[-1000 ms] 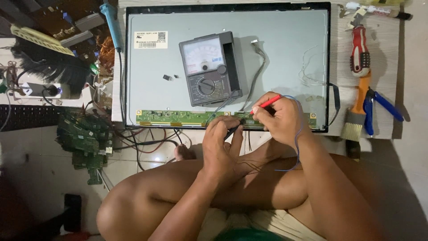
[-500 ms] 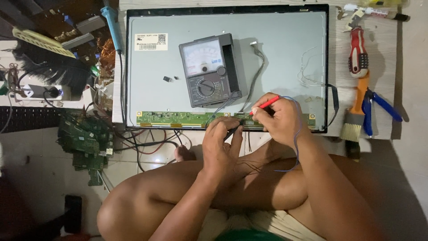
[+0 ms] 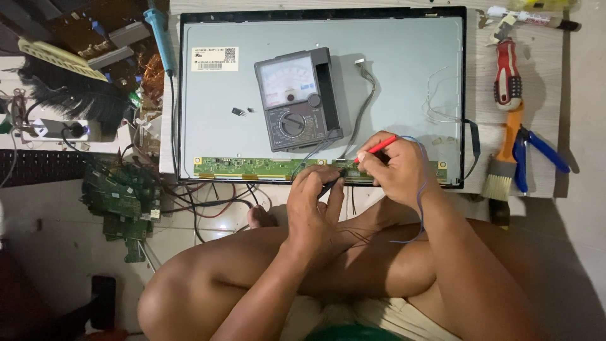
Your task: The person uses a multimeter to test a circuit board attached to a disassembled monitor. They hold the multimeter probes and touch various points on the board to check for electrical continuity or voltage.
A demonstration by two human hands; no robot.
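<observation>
A grey display panel lies flat with a long green circuit strip along its near edge. An analog multimeter rests on the panel, its leads running down to my hands. My right hand pinches a red probe with its tip on the strip. My left hand holds a black probe against the strip just left of it. Both hands sit close together above my crossed legs.
A blue soldering iron lies at the panel's upper left. To the right lie a red-handled tool, an orange brush and blue-handled pliers. Green circuit boards and tangled wires sit on the floor at left.
</observation>
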